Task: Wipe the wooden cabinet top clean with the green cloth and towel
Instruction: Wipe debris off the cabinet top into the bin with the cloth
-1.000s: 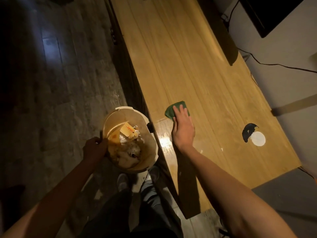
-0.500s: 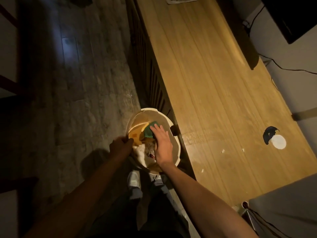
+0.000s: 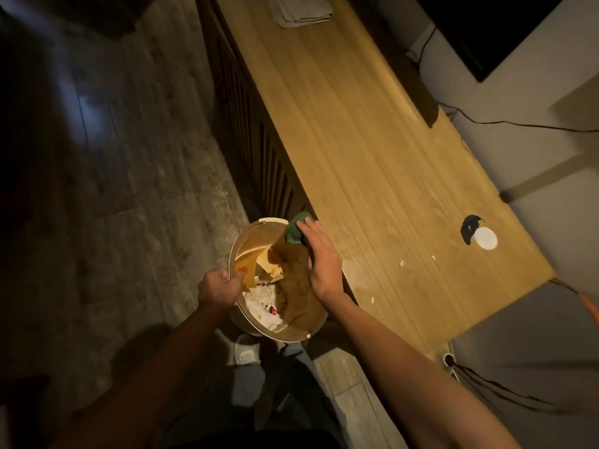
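Note:
The long wooden cabinet top (image 3: 372, 150) runs from the near right to the far middle. My right hand (image 3: 321, 259) lies flat over the green cloth (image 3: 293, 231), which sits at the cabinet's front edge above the far rim of a round waste bin (image 3: 238, 251). My left hand (image 3: 220, 286) grips the bin's left rim and holds it up against the cabinet front. A folded grey towel (image 3: 303, 9) rests at the far end of the top. Small white crumbs (image 3: 402, 263) dot the wood to the right of my right hand.
The bin holds paper scraps and rubbish. A white disc beside a black cable hole (image 3: 484, 238) sits near the right end of the top. Cables (image 3: 505, 123) run along the wall under a dark screen (image 3: 492, 30). Tiled floor (image 3: 129, 189) lies to the left; my feet stand below the bin.
My right hand pushed the green cloth off the cabinet top to over the bin, then back up to the cabinet's front edge. My left hand has kept its hold on the bin's rim.

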Demonstrator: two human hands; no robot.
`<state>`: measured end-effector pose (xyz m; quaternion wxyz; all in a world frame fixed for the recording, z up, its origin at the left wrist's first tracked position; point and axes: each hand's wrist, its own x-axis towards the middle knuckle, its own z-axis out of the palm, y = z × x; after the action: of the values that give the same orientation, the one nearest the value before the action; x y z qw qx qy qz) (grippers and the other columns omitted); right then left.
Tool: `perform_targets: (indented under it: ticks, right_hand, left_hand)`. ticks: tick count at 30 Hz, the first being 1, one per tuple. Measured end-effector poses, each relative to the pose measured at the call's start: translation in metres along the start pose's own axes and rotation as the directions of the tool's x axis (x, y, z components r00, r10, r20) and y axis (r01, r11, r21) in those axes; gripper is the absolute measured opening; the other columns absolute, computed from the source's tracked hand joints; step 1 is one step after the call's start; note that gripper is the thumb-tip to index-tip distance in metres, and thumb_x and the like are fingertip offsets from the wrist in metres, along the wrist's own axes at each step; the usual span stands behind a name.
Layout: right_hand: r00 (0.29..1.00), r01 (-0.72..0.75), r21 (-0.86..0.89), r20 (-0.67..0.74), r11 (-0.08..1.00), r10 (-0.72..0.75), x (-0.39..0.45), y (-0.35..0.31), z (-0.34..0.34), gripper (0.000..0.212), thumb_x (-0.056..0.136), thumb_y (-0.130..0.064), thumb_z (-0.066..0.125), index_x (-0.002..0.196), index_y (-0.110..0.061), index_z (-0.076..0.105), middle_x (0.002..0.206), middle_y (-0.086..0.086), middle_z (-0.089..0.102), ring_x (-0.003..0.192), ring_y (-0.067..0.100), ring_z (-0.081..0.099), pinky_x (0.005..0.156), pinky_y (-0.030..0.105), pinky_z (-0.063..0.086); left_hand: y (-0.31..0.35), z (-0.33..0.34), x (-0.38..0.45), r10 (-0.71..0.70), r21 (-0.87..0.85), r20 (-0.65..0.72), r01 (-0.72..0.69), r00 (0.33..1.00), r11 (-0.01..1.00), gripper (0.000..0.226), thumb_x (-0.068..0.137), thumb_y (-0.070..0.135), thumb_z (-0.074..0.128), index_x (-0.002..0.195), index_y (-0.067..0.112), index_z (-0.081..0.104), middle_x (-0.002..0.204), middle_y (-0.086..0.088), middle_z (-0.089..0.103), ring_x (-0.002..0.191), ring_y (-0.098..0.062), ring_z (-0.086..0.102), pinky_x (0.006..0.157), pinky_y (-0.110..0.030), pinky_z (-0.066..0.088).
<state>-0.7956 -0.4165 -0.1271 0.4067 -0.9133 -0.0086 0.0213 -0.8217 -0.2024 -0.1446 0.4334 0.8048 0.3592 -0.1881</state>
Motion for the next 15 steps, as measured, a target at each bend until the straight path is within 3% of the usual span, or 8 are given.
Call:
perform_targets:
  ticks: [3, 6, 12, 15]
  right_hand:
    - [0.997, -0.02, -0.012, -0.073, 1.0, 0.019, -0.005, 0.003, -0.029, 0.053, 0.099, -0.013, 0.066, 0.149, -0.023, 0.053, 0.16, -0.002, 0.044, 0.152, 0.015, 0.032, 0.126, 0.03, 0.023]
    - [0.987, -0.045, -0.056, -0.154, 0.997, 0.036, -0.008, 0.011, -0.059, 0.053, 0.099, -0.008, 0.065, 0.148, -0.022, 0.054, 0.159, -0.001, 0.046, 0.151, 0.015, 0.034, 0.126, 0.033, 0.026]
    - [0.96, -0.159, -0.167, -0.256, 0.973, 0.113, -0.008, 0.057, -0.128, 0.062, 0.096, 0.001, 0.063, 0.151, -0.026, 0.05, 0.16, -0.002, 0.045, 0.151, 0.016, 0.034, 0.127, 0.043, 0.024]
    - [0.948, -0.199, -0.178, -0.285, 0.964, 0.143, -0.008, 0.095, -0.164, 0.057, 0.099, -0.002, 0.058, 0.151, -0.025, 0.05, 0.16, 0.0, 0.045, 0.152, 0.018, 0.034, 0.127, 0.043, 0.024]
  left_hand:
    - [0.0, -0.002, -0.007, -0.001, -0.035, 0.056, 0.002, 0.998, 0.999, 0.03, 0.091, 0.03, 0.065, 0.072, 0.007, 0.059, 0.077, -0.017, 0.069, 0.072, -0.03, 0.064, 0.065, -0.032, 0.05]
    - [0.002, 0.003, -0.015, 0.016, -0.045, 0.061, -0.013, 0.998, 0.999, 0.033, 0.091, 0.031, 0.065, 0.067, 0.011, 0.055, 0.077, -0.019, 0.07, 0.074, -0.031, 0.067, 0.07, -0.038, 0.055]
    - [0.005, 0.017, -0.025, -0.027, -0.019, 0.033, 0.028, 0.999, 0.999, 0.03, 0.09, 0.033, 0.065, 0.069, 0.013, 0.055, 0.067, -0.01, 0.066, 0.06, -0.023, 0.061, 0.055, -0.025, 0.047]
    - [0.003, 0.025, -0.025, -0.054, -0.033, 0.013, 0.055, 0.998, 0.998, 0.029, 0.089, 0.034, 0.065, 0.074, 0.009, 0.061, 0.073, -0.011, 0.068, 0.065, -0.024, 0.062, 0.059, -0.028, 0.051]
